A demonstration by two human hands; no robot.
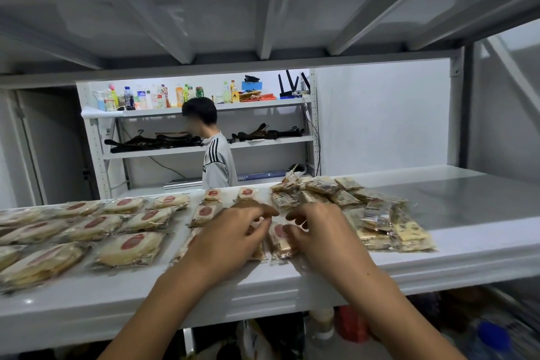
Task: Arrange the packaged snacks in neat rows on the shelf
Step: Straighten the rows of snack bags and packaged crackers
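As right hand pinches packet, shelf bearing snack rows; loose pile

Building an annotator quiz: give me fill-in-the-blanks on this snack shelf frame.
1. The right hand pinches a packet bearing a ____ stamp.
2. The untidy heap lies to that hand's ____.
3. The round cakes sit in rows toward the shelf's ____ end.
Missing words: red; right; left.
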